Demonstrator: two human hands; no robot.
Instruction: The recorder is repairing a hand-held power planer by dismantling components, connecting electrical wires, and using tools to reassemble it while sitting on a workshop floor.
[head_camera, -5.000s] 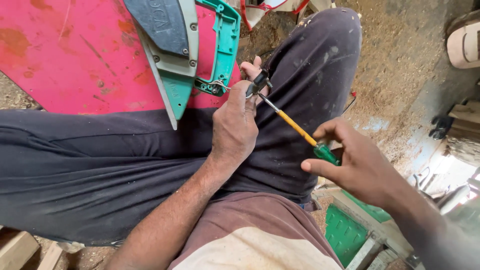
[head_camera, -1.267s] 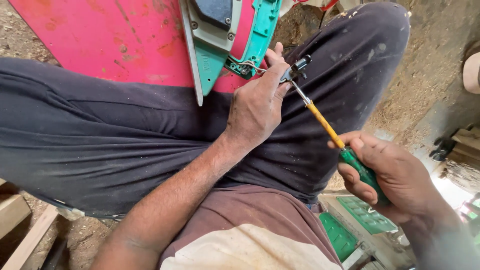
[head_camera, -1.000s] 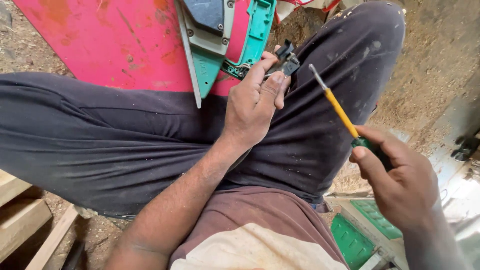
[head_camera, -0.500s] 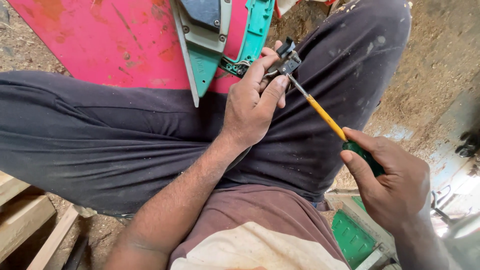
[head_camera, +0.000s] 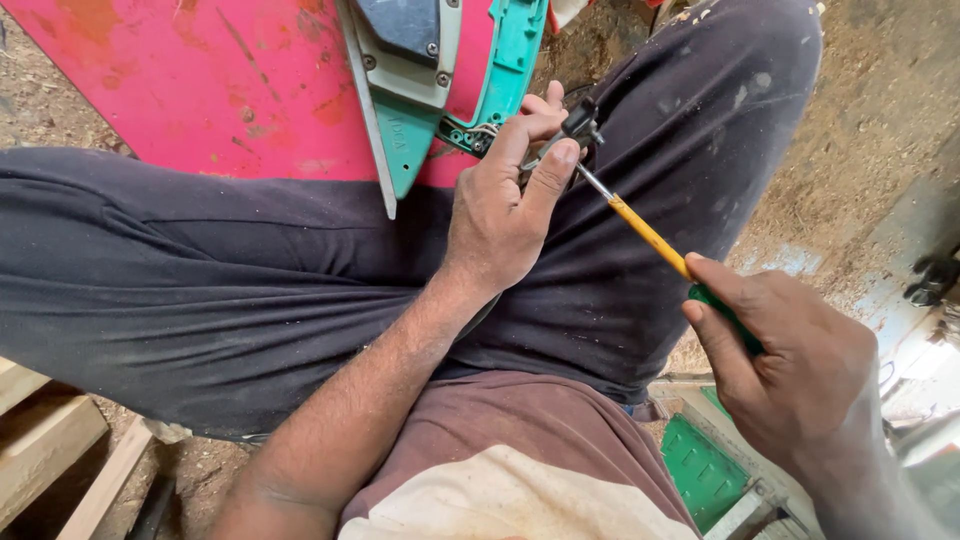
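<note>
We're sitting w/ legs crossed, working over our lap. Our left hand is pinching a small black part between thumb and fingertips, fingers clamped tight on it, just beside the open teal edge of the power tool housing. Thin wires are running from that housing toward the part, so it's hanging close to the tool, right above our dark trousers.

Our right hand is wrapped shut around the green handle of the screwdriver; the yellow shaft is angling up-left and the metal tip is meeting the black part at the left fingertips.

Judging from this, we're driving or loosening a small screw on that part. To do it well, we're thinking: keep the shaft in line w/ the screw axis, not slanted, so the tip isn't camming out toward the left fingers. Push in firmly, turn slowly. Left hand should be bracing against the thigh so the part isn't twisting and tugging the wires. Can't tell the screw head type from here, too small.

A red panel is lying under the tool; wood offcuts are at lower left, and a green piece is sitting lower right on the sawdusty ground.
</note>
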